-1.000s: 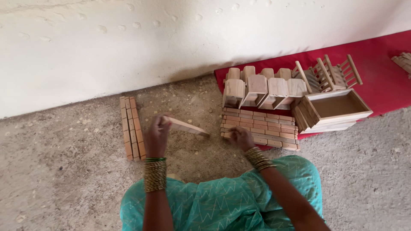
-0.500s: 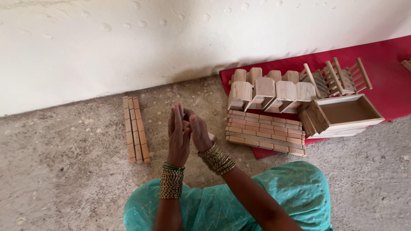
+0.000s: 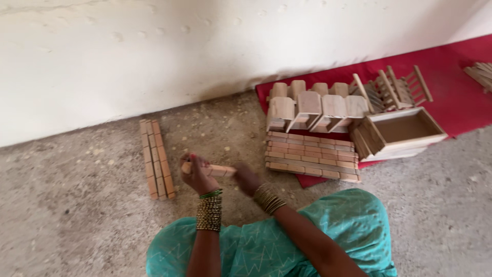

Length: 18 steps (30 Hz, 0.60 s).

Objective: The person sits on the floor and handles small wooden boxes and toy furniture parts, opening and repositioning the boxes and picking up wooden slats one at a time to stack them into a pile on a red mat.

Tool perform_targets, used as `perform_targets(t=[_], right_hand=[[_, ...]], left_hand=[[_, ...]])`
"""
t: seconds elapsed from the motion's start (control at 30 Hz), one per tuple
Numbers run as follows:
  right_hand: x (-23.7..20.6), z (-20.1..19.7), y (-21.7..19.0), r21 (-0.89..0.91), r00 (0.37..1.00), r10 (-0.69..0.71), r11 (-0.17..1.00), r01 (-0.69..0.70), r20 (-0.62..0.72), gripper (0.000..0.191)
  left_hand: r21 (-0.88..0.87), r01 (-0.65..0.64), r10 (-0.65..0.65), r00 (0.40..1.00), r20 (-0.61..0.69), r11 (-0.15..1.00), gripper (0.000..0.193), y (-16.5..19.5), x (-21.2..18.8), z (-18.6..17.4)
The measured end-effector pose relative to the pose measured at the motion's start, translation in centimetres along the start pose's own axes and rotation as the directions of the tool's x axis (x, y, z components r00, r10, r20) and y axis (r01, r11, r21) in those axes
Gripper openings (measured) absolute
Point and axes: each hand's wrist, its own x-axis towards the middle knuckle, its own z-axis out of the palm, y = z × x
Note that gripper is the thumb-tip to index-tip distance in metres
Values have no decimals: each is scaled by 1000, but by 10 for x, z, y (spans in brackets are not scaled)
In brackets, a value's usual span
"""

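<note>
I see left hand (image 3: 196, 174) curled shut around one end of short wooden stick (image 3: 218, 170), stick lying level. Right hand (image 3: 247, 179) closed on stick's other end, fingers wrapped. Stick held above concrete floor (image 3: 77, 205), left of flat stack of wooden slats (image 3: 312, 156). Row of three slats (image 3: 156, 158) lies further left of that stack. Open wooden box (image 3: 405, 131) just right of stack, on red cloth (image 3: 461, 97).

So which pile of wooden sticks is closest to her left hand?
The small row lying on bare floor beside her left hand; the bigger stack lies on the red cloth.
</note>
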Motion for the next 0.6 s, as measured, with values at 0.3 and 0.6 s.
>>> perform_targets(t=[0.3,0.6], right_hand=[[3,-10,-43,-379,890,-454,831,407,-39,25],[-27,-109,-4,-140,943,-291,939,314,162,46]], left_hand=[[-100,207,-227,928,-295,973,30,72,37,-43],[-279,189,-310,811,-496,941,52,92,70,-87]])
